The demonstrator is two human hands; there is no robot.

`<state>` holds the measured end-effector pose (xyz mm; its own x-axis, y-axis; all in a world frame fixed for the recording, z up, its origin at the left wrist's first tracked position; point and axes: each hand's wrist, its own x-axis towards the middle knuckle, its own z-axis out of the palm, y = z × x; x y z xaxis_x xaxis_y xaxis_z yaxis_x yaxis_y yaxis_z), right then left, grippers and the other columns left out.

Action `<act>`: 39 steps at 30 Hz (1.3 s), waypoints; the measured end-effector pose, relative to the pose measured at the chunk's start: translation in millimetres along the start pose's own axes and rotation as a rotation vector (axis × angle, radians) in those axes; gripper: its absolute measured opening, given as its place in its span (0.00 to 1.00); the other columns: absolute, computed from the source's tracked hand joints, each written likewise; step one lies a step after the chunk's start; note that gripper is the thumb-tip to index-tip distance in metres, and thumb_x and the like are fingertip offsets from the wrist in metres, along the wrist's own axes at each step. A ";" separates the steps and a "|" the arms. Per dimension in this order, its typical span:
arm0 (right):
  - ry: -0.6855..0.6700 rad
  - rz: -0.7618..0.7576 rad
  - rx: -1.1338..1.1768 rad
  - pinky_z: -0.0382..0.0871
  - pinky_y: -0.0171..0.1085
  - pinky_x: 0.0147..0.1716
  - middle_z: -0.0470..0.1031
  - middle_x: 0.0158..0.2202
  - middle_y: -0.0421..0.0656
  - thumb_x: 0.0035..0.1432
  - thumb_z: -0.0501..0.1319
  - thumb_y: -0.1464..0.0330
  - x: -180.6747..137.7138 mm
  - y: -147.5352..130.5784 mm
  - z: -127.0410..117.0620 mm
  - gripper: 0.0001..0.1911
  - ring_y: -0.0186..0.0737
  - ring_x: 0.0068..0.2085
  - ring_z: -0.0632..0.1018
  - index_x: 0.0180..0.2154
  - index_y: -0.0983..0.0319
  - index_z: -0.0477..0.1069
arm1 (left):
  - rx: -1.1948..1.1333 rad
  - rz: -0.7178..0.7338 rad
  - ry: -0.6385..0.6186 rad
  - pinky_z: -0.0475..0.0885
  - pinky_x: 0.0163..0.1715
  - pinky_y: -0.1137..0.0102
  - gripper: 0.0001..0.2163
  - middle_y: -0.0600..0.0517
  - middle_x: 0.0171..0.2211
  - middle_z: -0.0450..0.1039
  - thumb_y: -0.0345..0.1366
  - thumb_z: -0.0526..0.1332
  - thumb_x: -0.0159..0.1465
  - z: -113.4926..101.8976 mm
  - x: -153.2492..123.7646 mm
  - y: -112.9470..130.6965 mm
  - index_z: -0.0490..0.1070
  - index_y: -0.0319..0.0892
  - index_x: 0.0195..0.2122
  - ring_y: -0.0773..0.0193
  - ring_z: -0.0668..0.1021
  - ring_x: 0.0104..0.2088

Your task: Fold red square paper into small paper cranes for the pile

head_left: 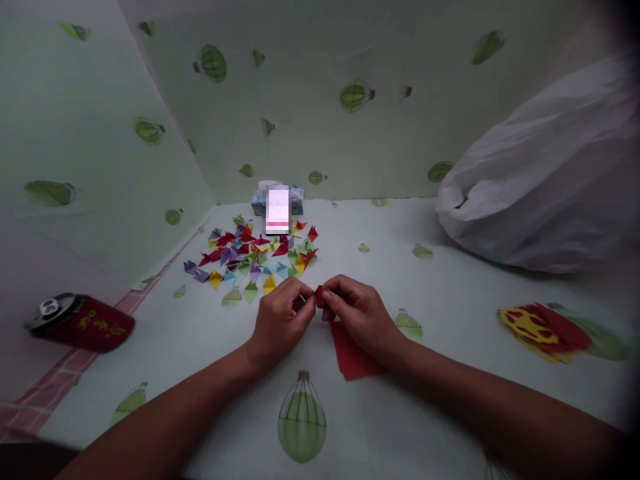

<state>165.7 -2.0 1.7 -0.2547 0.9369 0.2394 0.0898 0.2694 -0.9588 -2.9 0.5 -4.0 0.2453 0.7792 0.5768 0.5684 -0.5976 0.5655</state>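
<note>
My left hand (281, 315) and my right hand (355, 312) meet at the middle of the table, and both pinch a small folded red paper piece (319, 297) between their fingertips. A flat red paper sheet (351, 355) lies on the table under my right hand and wrist. Just beyond my hands spreads a pile of several small folded paper pieces (257, 257) in red, purple, yellow, green and blue.
A small patterned box (277, 200) stands behind the pile, by the back wall. A red can (80, 323) lies on its side at the left. At the right rest a stack of red and yellow sheets (545, 331) and a big white plastic bag (545, 173).
</note>
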 end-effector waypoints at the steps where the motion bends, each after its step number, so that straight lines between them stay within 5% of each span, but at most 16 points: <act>1: -0.005 0.004 0.008 0.68 0.34 0.29 0.72 0.25 0.38 0.63 0.57 0.67 0.3 -0.4 -0.2 0.08 0.33 0.26 0.73 0.32 0.62 0.70 | -0.001 0.003 -0.002 0.69 0.27 0.73 0.06 0.53 0.26 0.70 0.27 0.59 0.63 -0.1 0.1 0.1 0.68 0.41 0.29 0.68 0.72 0.26; 34: -0.006 0.059 0.024 0.73 0.35 0.29 0.76 0.27 0.40 0.59 0.60 0.67 -0.2 3.1 -0.1 0.06 0.34 0.26 0.77 0.31 0.62 0.72 | 0.031 0.039 -0.007 0.68 0.28 0.72 0.06 0.53 0.27 0.69 0.26 0.59 0.63 -0.4 0.0 -1.4 0.67 0.41 0.30 0.68 0.72 0.27; 39: 0.084 0.115 0.087 0.71 0.34 0.28 0.74 0.24 0.39 0.57 0.61 0.67 0.6 -0.5 1.7 0.07 0.34 0.25 0.76 0.28 0.62 0.70 | 0.008 -0.004 0.017 0.69 0.28 0.72 0.05 0.53 0.28 0.69 0.27 0.59 0.64 -1.1 0.0 -0.9 0.68 0.42 0.30 0.68 0.72 0.27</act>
<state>163.9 -1.9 2.0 -0.1661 0.9767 0.1362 0.0289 0.1429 -0.9893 -4.3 0.8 -3.9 0.2300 0.7782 0.5844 0.5757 -0.5929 0.5630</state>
